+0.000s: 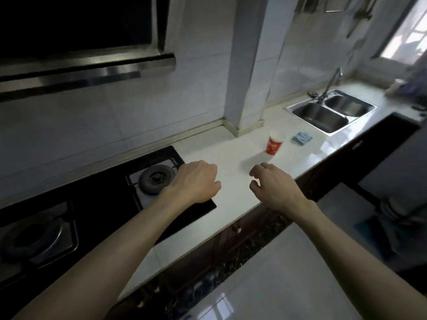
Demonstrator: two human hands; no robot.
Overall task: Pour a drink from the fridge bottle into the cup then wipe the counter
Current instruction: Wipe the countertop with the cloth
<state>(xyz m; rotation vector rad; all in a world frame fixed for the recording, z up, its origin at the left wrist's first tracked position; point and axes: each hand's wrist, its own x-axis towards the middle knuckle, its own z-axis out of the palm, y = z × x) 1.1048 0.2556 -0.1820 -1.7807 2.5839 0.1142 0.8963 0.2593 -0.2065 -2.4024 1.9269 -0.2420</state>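
Cup (275, 143) upright on counter (233, 199) beyond loose left hand (196, 182) and right hand (271, 184).

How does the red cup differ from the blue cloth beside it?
The cup stands upright, mouth open; the cloth lies flat, folded. The cup is red and white; the cloth is pale blue. The cloth lies nearer the sink than the cup. Both rest on the counter, untouched.
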